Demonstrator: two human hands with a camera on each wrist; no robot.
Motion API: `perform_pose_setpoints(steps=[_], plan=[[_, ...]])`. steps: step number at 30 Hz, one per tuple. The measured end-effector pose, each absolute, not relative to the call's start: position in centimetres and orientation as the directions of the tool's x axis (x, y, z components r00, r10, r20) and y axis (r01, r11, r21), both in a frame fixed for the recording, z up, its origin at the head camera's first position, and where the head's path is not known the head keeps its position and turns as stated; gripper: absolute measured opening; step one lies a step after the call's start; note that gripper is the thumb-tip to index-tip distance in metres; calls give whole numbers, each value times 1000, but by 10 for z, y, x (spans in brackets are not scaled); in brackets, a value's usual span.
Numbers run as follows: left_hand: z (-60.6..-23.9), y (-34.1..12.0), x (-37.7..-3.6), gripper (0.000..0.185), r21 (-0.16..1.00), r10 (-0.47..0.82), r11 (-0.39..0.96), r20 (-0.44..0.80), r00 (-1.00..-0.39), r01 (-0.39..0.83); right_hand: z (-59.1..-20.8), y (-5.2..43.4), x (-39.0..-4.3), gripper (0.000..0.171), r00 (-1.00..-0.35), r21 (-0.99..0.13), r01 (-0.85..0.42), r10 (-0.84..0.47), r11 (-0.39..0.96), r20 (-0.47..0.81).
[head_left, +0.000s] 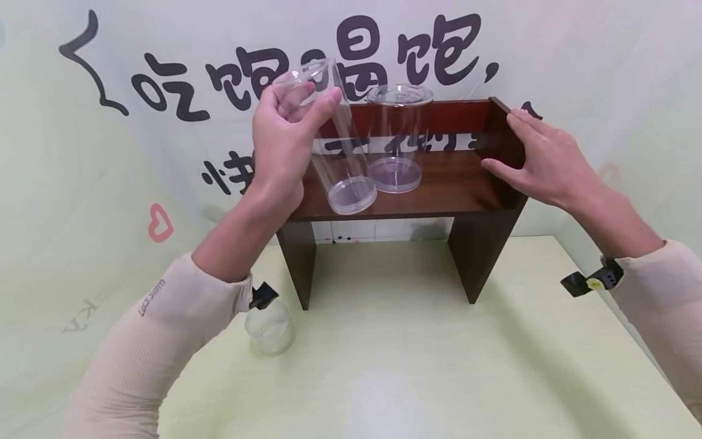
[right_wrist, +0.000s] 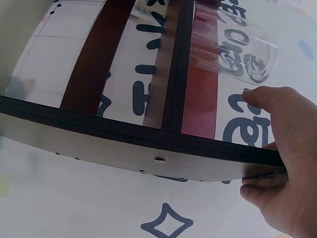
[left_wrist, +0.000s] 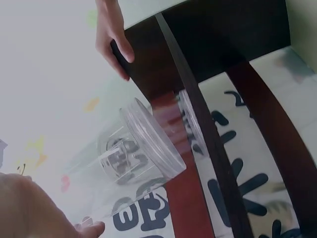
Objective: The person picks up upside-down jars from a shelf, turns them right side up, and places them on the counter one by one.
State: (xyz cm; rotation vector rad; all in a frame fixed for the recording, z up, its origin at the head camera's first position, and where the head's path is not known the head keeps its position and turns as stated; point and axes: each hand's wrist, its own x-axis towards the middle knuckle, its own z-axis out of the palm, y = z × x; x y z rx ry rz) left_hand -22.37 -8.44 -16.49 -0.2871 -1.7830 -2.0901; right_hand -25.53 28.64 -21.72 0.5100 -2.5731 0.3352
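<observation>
The person's left hand (head_left: 285, 134) holds a clear container (head_left: 339, 152) near its upper end, the thumb on the near side and the other fingers partly seen through the transparent wall. The container leans, its base in front of the board of a dark wooden shelf (head_left: 450, 177); whether that base touches the board cannot be told. Just beside it a second clear jar (head_left: 397, 140) stands upright on the board, and the disc at its top may be a lid or only a rim. The right hand (head_left: 554, 158) grips the shelf's right side panel near the top, thumb inside and fingers outside; in the right wrist view the panel's edge hides part of the fingers. The left wrist view cuts the left hand off at the lower left, leaving its grip mostly unseen there. On the pale table (head_left: 384, 366), a third clear vessel (head_left: 271, 329) sits near the left sleeve (head_left: 197, 299), its top partly covered by a black wrist camera (head_left: 264, 294) and its outline faint. Black lettering (head_left: 455, 49) on the backdrop is broken up by the hand, clear walls and shelf.
</observation>
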Motion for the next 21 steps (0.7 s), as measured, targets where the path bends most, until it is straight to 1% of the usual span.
perform_pose_setpoints(steps=[4,8,11,16,21], plan=[[-173,-85,-215,61,899,-139,-145,394,-908,413,-219,287,-255,85,-816,-137,-407,-291,903,500],[-182,-89,-208,62,895,-126,-181,390,-912,407,-220,287,-255,84,-811,-134,-413,-297,901,505],[-188,-93,-202,63,883,-123,-241,384,-915,403,-221,287,-256,84,-806,-135,-418,-298,898,512],[-200,-97,-190,57,850,-139,-340,378,-915,403,-222,288,-256,83,-796,-145,-430,-299,891,526],[-211,-100,-180,56,816,-145,-407,386,-911,411,-221,289,-254,83,-794,-164,-436,-293,885,533]])
